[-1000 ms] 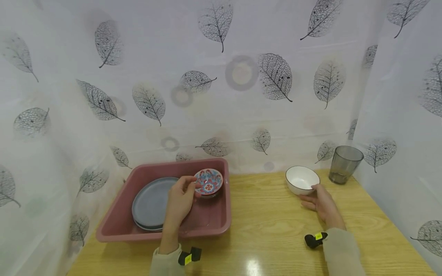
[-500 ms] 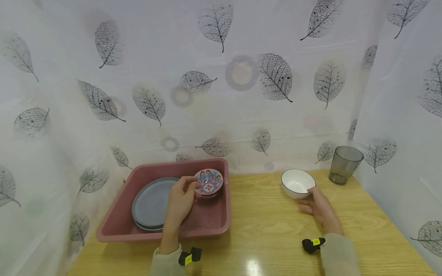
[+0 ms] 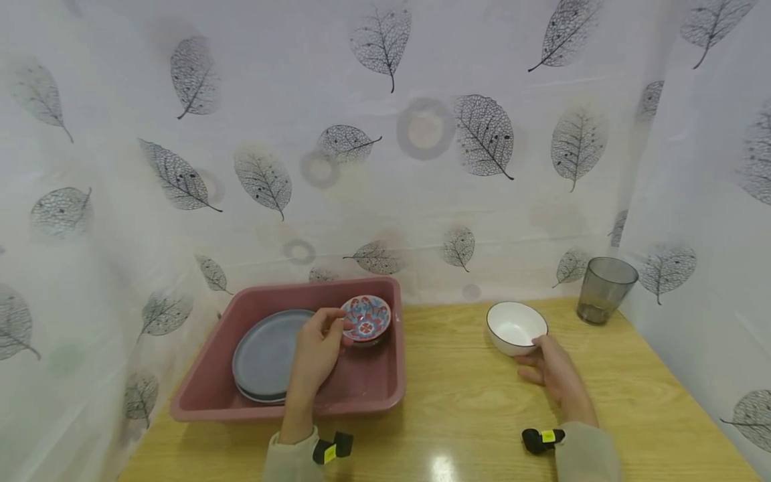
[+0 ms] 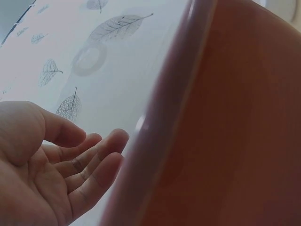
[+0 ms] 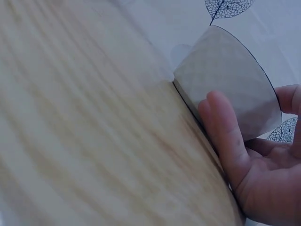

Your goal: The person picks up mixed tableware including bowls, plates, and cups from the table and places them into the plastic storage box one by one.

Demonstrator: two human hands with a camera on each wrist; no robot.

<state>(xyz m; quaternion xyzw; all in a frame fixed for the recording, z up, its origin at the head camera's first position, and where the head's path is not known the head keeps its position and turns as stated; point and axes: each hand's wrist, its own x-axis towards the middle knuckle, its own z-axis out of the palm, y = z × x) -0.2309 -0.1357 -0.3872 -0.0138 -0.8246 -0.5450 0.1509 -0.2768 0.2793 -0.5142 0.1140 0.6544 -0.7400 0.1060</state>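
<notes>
A white bowl (image 3: pixel 517 327) with a thin dark rim is gripped at its near right side by my right hand (image 3: pixel 557 375). The thumb lies at the rim, and the right wrist view shows fingers against the bowl's faceted outer wall (image 5: pixel 225 70). My left hand (image 3: pixel 316 345) hovers over the pink tub (image 3: pixel 367 395), its fingers loosely bent and holding nothing in the left wrist view. Just right of those fingers is a red and blue patterned bowl (image 3: pixel 369 320) in the tub; whether they touch is unclear. Grey plates (image 3: pixel 268 355) lie stacked in the tub's left part, partly behind the left hand.
A grey see-through glass (image 3: pixel 605 291) stands at the table's back right, behind the white bowl. The wooden table (image 3: pixel 464 395) meets a leaf-printed curtain (image 3: pixel 421 201) at the back and both sides. The tub's wall (image 4: pixel 155 127) rises close beside the left fingers.
My right hand has moved the white bowl a little leftward and toward me, away from the glass. The left hand stays over the tub, and the view has shifted slightly.
</notes>
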